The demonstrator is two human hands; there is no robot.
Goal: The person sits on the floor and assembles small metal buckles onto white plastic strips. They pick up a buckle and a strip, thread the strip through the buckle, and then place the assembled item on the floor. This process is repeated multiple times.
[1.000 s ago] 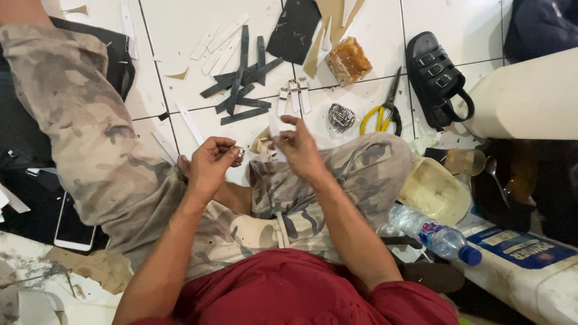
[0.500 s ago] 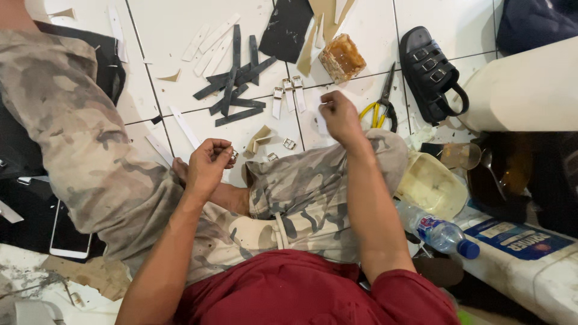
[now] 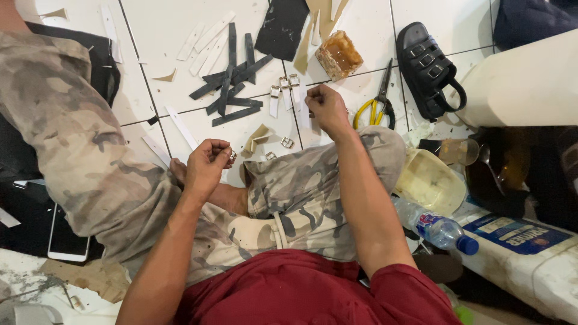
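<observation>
Right hand [image 3: 328,108] is reaching forward, fingers curled over the white buckled straps [image 3: 284,96] lying lengthwise away from the body, hold unclear; left hand [image 3: 206,164], nearer the knee, is pinching a small metal buckle [image 3: 232,156].

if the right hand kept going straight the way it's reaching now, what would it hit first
Most likely the white strips with metal buckles lying on the tile just beyond the right hand. The hand may already touch the nearest one; the head view leaves depth unclear. Farther on lies the black sheet.
</observation>
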